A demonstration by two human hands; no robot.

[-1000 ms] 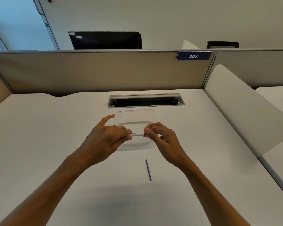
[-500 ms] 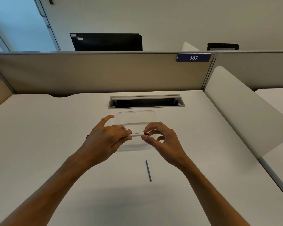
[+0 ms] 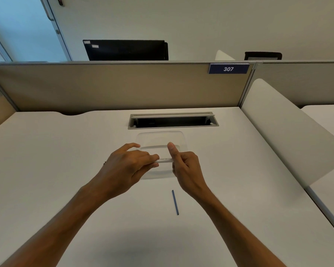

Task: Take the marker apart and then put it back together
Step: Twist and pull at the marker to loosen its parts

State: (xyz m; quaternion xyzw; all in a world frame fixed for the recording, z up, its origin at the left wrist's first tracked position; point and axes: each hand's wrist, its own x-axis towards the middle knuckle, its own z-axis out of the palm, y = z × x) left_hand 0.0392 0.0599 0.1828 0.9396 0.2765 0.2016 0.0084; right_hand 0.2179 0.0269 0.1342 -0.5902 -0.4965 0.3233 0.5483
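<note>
Just below the middle of the frame, both hands hold the white marker barrel (image 3: 164, 160) level above a clear plastic tray (image 3: 181, 139) on the desk (image 3: 46, 151). The left hand (image 3: 127, 166) pinches one end between thumb and fingers, its forefinger lifted free. The right hand (image 3: 187, 170) has its fingers curled round the other end, thumb pointing up.

Lower in the frame, between the forearms, a thin blue ink rod (image 3: 175, 202) lies loose on the desk, so the marker looks partly stripped.

The barrel is likely light, stiff and smooth (slick plastic, probably), so a firm pinch near each end suits a pull or twist. The rod looks slender and could roll; it is best picked up at mid-length.
</note>
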